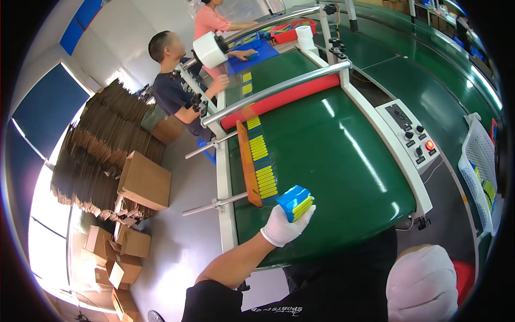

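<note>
the left hand [285, 225], in a white glove, is gripping 1 blue-and-yellow pack [294, 203]; its fingers are closing around the pack's lower side, and the yellow strips are facing right. the held pack is hovering over the near part of the green conveyor belt [332, 161], just beside the nearest end of a row of packs [263, 161]. that row is lying on the belt in at least 3 blue-and-yellow groups and is running along an orange guide bar [247, 166] toward a red roller [284, 100].

the right hand [422, 284], also gloved in white, is hanging at the lower right, off the belt; whether its fingers are holding anything cannot be told. a red surface [464, 279] is showing next to it, kind unclear.

to the right, a control panel [399, 121] is showing 1 glowing red button [429, 145]. farther right, a white basket [468, 153] is holding more yellow-and-blue packs [488, 192]. beyond the roller, 2 co-workers are standing or sitting: 1 in a dark shirt [170, 91], 1 in a pink top [209, 22]. flattened cardboard [96, 150] is standing stacked at left.
</note>
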The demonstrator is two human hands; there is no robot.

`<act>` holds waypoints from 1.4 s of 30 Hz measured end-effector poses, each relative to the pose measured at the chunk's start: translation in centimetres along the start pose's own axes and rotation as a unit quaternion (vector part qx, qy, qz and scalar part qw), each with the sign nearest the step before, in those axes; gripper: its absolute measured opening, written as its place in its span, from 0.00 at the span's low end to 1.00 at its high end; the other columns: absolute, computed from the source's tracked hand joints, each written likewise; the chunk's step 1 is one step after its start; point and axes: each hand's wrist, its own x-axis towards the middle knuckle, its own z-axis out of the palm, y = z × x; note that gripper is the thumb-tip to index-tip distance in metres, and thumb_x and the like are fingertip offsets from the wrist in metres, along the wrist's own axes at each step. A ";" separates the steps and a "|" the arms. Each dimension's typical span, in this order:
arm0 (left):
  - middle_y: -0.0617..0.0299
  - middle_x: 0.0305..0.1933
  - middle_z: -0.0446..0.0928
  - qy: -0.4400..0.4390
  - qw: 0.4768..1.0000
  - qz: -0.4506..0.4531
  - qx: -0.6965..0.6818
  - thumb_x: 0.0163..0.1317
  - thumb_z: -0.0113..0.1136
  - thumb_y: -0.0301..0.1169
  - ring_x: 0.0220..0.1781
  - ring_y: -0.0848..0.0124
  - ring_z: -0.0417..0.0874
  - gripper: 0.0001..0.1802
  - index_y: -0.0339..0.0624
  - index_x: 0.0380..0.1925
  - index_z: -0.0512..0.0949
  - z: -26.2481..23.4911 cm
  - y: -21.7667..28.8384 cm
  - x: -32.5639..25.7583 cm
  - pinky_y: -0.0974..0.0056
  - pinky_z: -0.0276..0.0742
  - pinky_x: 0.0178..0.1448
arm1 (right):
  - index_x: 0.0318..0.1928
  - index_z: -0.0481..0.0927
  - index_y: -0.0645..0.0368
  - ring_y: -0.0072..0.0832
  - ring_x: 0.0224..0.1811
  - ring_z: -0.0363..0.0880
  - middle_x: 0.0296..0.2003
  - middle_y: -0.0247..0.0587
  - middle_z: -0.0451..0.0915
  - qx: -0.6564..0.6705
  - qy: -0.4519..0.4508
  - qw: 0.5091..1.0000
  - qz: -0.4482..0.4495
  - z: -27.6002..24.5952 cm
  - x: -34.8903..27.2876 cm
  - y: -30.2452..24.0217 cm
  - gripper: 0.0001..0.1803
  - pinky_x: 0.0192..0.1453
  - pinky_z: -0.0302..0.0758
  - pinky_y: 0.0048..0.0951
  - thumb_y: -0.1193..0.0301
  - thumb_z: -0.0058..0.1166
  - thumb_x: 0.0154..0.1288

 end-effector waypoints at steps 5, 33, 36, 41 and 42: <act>0.63 0.38 0.81 -0.005 1.000 0.022 0.004 0.59 0.63 0.20 0.37 0.79 0.81 0.12 0.36 0.43 0.76 0.8 0.1 0.9 0.72 0.78 0.42 | 0.48 0.78 0.53 0.41 0.30 0.76 0.32 0.48 0.79 -0.081 0.029 0.992 0.088 -1.8 -2.9 2.2 0.15 0.34 0.71 0.42 0.62 0.49 0.64; 0.62 0.26 0.78 -0.204 0.961 0.114 0.151 0.47 0.71 0.39 0.25 0.63 0.81 0.17 0.48 0.36 0.80 -4.6 1.7 3.1 0.64 0.77 0.29 | 0.31 0.83 0.53 0.39 0.26 0.82 0.23 0.40 0.81 -0.153 -0.305 0.820 0.459 7.0 -8.1 27.3 0.08 0.30 0.79 0.35 0.66 0.54 0.63; 0.63 0.25 0.77 -0.201 0.961 0.107 0.156 0.48 0.70 0.38 0.24 0.62 0.81 0.16 0.49 0.36 0.79 -4.4 1.7 2.4 0.63 0.76 0.27 | 0.29 0.83 0.53 0.39 0.25 0.82 0.23 0.40 0.81 -0.167 -0.261 0.842 0.441 7.2 -8.9 27.4 0.09 0.29 0.78 0.35 0.65 0.53 0.64; 0.61 0.23 0.75 -0.181 0.967 0.152 0.093 0.51 0.71 0.40 0.22 0.61 0.78 0.17 0.47 0.38 0.80 -4.8 1.7 2.2 0.62 0.74 0.25 | 0.27 0.80 0.59 0.44 0.25 0.80 0.22 0.49 0.78 -0.151 -0.219 0.872 0.410 7.0 -8.8 27.2 0.10 0.28 0.76 0.37 0.67 0.54 0.63; 0.60 0.25 0.76 -0.178 0.968 0.172 0.040 0.50 0.72 0.39 0.23 0.60 0.79 0.19 0.44 0.39 0.80 -4.6 1.7 2.0 0.61 0.75 0.26 | 0.29 0.81 0.60 0.45 0.26 0.81 0.24 0.50 0.79 -0.149 -0.188 0.895 0.375 7.0 -9.2 27.4 0.09 0.29 0.77 0.36 0.68 0.55 0.63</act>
